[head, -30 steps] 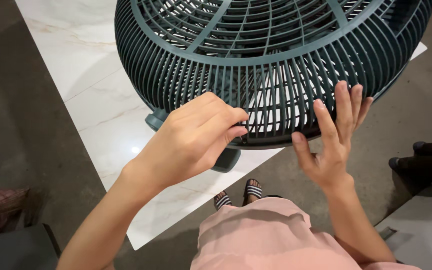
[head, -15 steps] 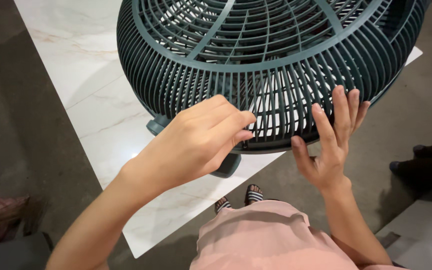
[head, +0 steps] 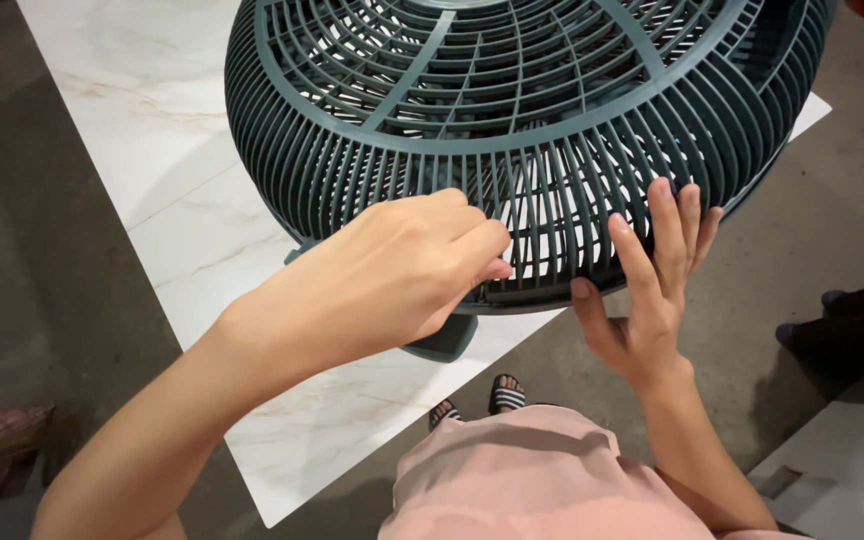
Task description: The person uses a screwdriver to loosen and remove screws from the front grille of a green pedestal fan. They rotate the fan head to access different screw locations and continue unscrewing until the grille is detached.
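Dark-green fan grille (head: pixel 512 120): left hand (head: pixel 392 280) pinches its lower rim, right hand (head: pixel 652 290) lies open against it.

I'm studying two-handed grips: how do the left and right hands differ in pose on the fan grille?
The left hand is curled, its fingertips pinched at the lower rim of the dark green fan grille; the right hand is open, its fingers spread flat against the ribs. The left shows its back to the camera, the right its palm side and thumb. The left reaches in from the side, the right from below. Both touch the grille's near side.
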